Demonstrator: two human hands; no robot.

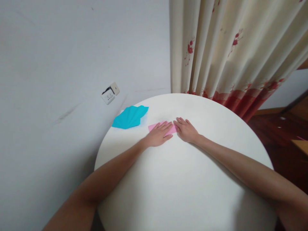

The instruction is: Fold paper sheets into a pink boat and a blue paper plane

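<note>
Obs. 1: A pink paper sheet lies flat on the round white counter, toward its far side. Both of the person's hands rest on it, so only a strip at the left end and a small patch between the hands show.

Obs. 2: Left hand: palm down, fingers stretched and spread over the left part of the sheet, pressing rather than gripping. Nothing is pinched or lifted.

Obs. 3: Right hand: also flat and palm down, fingers pointing toward the left hand, its fingertips at the sheet's right end. The two sets of fingertips nearly meet; whether they touch cannot be told.

Obs. 4: A turquoise pleated paper piece, fan-like, sits to the left of the pink sheet near the counter's edge, with a paler sheet just showing under it. It is apart from both hands.

Handling judgement: the pink sheet looks thin and very light, limp if raised by one corner, and likely to slide on the smooth counter unless pinned. It creases readily and would tear if tugged. Whether it is a single layer or already doubled cannot be told under the hands.

Where to take hold: probably the free left edge or a corner, pinched between thumb and forefinger, with the other palm holding the rest down.

Surroundings: wall socket on the grey wall; floral curtain behind the counter.
</note>
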